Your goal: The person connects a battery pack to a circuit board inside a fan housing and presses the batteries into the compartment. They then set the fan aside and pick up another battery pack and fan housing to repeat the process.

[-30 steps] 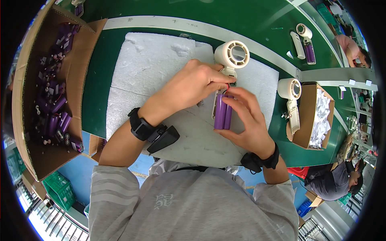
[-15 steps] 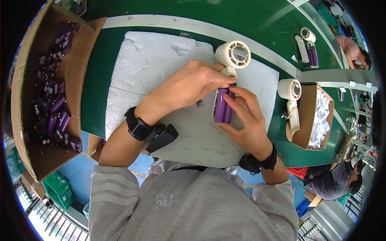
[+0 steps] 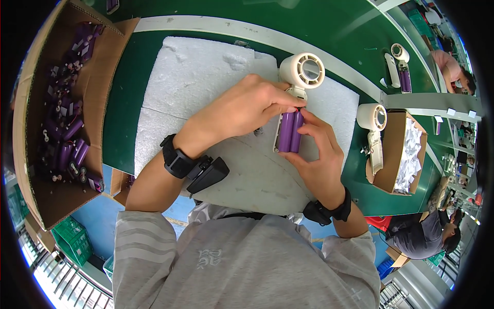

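2 purple cells [image 3: 290,133], smooth shiny cylinders side by side, sit in the cream shell [image 3: 278,135] of a handheld fan [image 3: 302,71], over a foam slab [image 3: 190,72] on the table [image 3: 118,129]. Fan head = hard plastic drum, spoked ring round a grey disc. R hand [image 3: 321,159] grip: curved part-open round the cells, thumb at their lower end, fingers on their R side, has hold of them. L hand [image 3: 254,103] grip: thumb & index nearly closed at the cells' top end; can't tell what's pinched, if anything. Slab's white, grainy & pitted up top, greyer/smoother nr the person. Table green, glossy. On L, brown cardboard box [image 3: 116,72] w/ loose purple cells [image 3: 67,139], some w/ white tags [image 3: 64,110], too small to read. On R, 2nd fan [image 3: 371,117] beside a carton [image 3: 388,154] of crinkly white packets [image 3: 409,154]. Grey shirt [image 3: 247,278]: pale printed emblem [image 3: 210,258] on chest
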Tool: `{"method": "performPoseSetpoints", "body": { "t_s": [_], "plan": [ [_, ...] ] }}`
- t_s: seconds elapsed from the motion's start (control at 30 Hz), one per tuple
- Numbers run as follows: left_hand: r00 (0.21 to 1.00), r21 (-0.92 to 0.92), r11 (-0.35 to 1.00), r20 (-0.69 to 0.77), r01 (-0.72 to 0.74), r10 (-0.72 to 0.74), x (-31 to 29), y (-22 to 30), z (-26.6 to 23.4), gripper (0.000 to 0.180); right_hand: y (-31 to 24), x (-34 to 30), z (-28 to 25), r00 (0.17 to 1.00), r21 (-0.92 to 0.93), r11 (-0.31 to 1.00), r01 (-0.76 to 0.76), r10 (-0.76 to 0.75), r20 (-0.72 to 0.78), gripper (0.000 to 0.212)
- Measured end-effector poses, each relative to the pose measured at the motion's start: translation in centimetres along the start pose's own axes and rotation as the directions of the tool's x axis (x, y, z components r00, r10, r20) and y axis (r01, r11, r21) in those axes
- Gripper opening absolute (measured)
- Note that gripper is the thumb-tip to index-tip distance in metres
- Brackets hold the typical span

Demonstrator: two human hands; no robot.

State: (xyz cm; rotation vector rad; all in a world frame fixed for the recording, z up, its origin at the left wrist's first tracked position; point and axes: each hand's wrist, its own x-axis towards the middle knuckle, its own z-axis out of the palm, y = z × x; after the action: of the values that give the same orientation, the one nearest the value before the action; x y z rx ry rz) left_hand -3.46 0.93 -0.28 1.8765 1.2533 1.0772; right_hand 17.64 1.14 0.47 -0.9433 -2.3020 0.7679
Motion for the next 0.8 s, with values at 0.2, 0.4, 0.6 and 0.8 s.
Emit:
{"method": "performPoseSetpoints", "body": {
  "t_s": [0.2, 0.4, 0.6, 0.8],
  "plan": [
    [0.982, 0.006, 0.989, 0.122, 0.146, -0.146, 0.3, 0.7, -0.7, 0.039, 0.4, 0.4, 0.1, 0.995, 0.073, 0.992, -0.099, 0.096, 0.038, 0.052],
    [0.959, -0.071, 0.961, 0.122, 0.266, -0.257, 0.5, 1.0, -0.7, 0.048, 0.9, 1.4, -0.2, 0.990, 0.045, 0.994, -0.102, 0.097, 0.104, 0.061],
    [0.933, -0.111, 0.931, 0.144, 0.347, -0.331, 0.4, 0.9, -0.6, 0.047, 0.7, 1.5, -0.2, 0.991, 0.042, 0.997, -0.057, 0.051, 0.126, 0.075],
    [0.964, -0.057, 0.970, 0.143, 0.236, -0.226, 0.2, 1.0, -0.9, 0.048, 0.7, 1.1, -0.1, 0.994, 0.031, 0.999, 0.034, -0.038, 0.106, 0.081]
  ]
}}
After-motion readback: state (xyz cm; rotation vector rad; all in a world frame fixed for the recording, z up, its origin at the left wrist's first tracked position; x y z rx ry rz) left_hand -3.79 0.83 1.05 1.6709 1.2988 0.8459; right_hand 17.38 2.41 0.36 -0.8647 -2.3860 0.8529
